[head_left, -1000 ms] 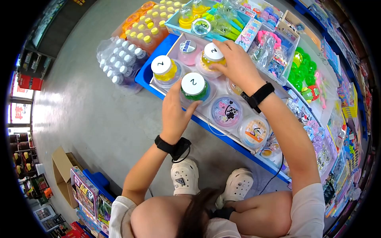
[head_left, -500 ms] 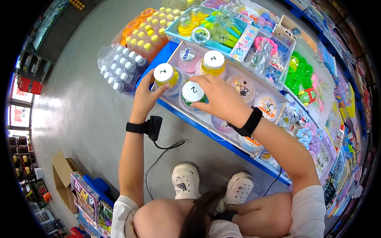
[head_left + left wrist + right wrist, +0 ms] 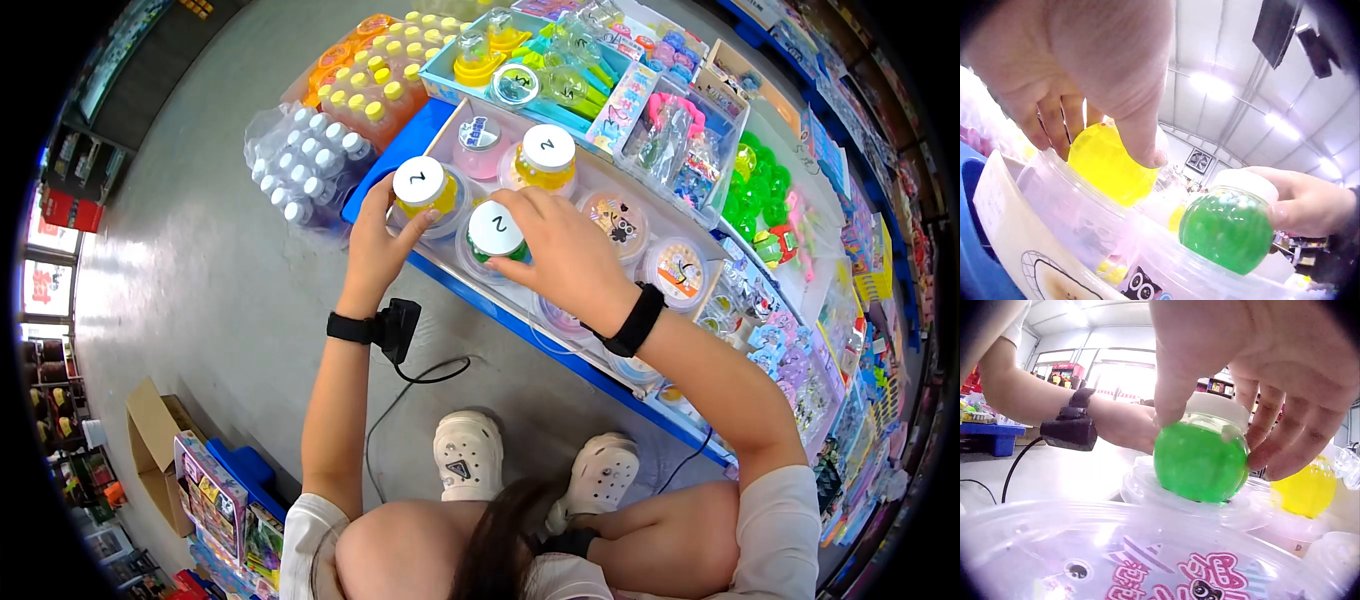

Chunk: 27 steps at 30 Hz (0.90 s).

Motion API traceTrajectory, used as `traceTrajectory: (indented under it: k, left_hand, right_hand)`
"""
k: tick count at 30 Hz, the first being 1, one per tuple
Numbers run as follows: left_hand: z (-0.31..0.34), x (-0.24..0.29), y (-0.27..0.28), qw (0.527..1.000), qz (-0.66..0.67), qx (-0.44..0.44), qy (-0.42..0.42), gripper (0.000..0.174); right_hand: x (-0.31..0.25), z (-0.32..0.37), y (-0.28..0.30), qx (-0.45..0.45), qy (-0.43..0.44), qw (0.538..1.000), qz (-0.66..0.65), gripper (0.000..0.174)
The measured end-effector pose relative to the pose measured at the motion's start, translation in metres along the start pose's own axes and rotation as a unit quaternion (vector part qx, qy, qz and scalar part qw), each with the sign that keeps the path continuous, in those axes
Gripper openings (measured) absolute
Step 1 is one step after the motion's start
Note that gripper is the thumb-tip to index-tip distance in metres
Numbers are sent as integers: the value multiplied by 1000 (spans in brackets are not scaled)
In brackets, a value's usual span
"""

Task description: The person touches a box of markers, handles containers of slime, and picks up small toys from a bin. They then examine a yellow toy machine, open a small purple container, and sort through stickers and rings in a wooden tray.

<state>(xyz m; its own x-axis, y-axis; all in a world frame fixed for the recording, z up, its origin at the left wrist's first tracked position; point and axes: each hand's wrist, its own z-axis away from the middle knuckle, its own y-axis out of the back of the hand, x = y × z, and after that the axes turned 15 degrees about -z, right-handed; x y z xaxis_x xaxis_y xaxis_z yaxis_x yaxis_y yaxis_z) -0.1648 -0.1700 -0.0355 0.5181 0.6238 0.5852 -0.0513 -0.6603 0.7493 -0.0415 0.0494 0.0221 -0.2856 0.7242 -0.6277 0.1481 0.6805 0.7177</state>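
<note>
My left hand (image 3: 375,250) holds a round jar of yellow slime (image 3: 1107,165) with a white lid marked 2, thumb on the near side and fingers behind. My right hand (image 3: 572,248) grips a round jar of green slime (image 3: 1194,465), its lid also marked 2, between thumb and fingers. Both jars are upright over clear plastic tubs, close together in the head view. Another yellow jar (image 3: 545,165) with a white lid stands behind the right hand. Beside it is a pink jar (image 3: 478,160) with a printed lid.
Lidded tubs with cartoon prints, one with an owl-like figure (image 3: 615,222), fill the cardboard tray. A blue box (image 3: 470,85) of toys adjoins it at the back. Packs of white-capped bottles (image 3: 305,165) and yellow-capped bottles (image 3: 375,85) stand to the left.
My left hand has moved from the green jar leftward to the left yellow jar. My right hand has left the back yellow jar and come nearer to the green one.
</note>
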Motion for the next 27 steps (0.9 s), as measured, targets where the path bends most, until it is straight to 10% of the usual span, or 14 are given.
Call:
traceTrajectory:
  k: [6,9,14,27]
  left_hand:
    - [-17,13,50,999,39,31,-10,62]
    - [-78,66,100,973,-149,-173,-40,43]
    - [-162,42,27,839,-344,-322,-273,47]
    - [-187,62,-33,770,-440,-371,-274,56]
  right_hand:
    - [-1,3,11,-30,-52,997,-42,67]
    - [-9,15,32,-39,-65,996,-40,68]
    - [-19,32,62,-21,-2,998,-60,55]
    - [-30,54,131,-36,-10,989,-143,33]
